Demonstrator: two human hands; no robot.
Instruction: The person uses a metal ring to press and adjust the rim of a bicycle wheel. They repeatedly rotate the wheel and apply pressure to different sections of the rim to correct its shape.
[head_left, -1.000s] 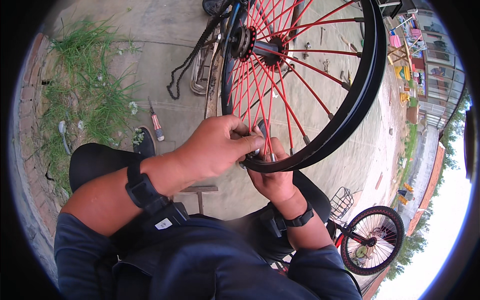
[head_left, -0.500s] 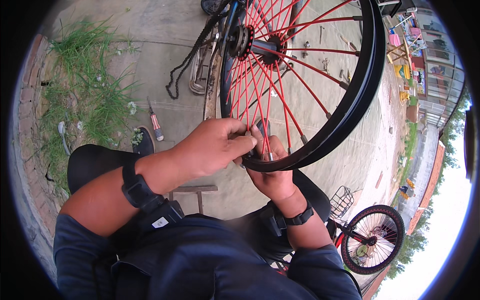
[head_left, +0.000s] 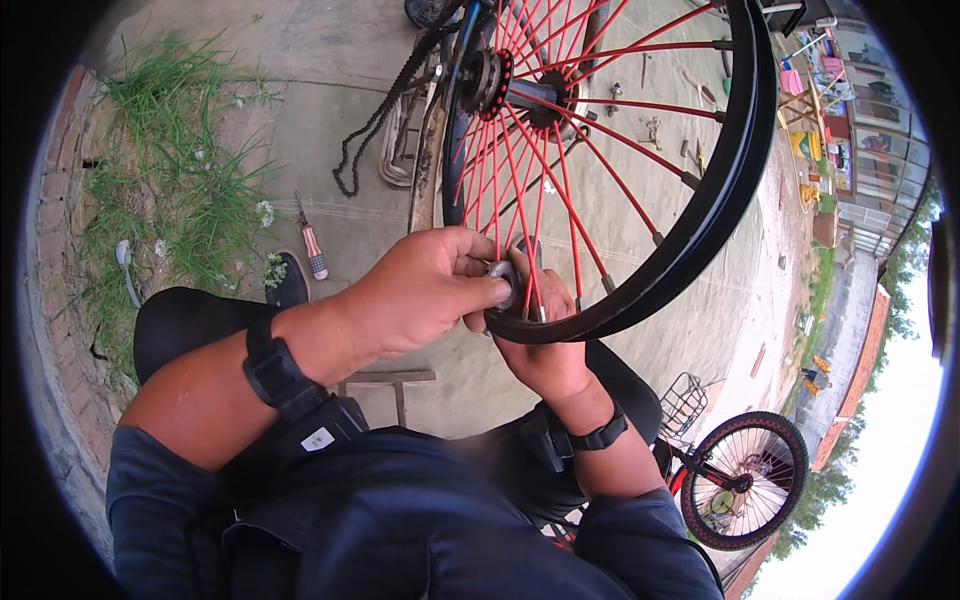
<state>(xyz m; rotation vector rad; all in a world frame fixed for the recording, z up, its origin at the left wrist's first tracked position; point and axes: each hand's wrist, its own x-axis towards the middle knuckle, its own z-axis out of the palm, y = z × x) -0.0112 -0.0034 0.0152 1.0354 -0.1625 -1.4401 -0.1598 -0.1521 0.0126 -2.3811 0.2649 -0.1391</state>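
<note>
Shifted slightly along the rim (head_left: 700, 230), left hand (head_left: 420, 290) pinches a small metal tool (head_left: 503, 283); right hand (head_left: 545, 345) grips the rim from below.

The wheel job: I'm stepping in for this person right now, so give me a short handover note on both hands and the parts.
Left hand: pinches a small round silver tool at the wheel's rim, on a red spoke.
Right hand: grips the rim from below, steadying it.
Wheel: black rim, red spokes, hub up top, chain hanging loose beside it.
On the ground: screwdriver by the grass, small parts beyond the wheel.
Done: cannot tell how many spokes are finished.
Left: this spoke is in hand; judge the rest by feel.
</note>
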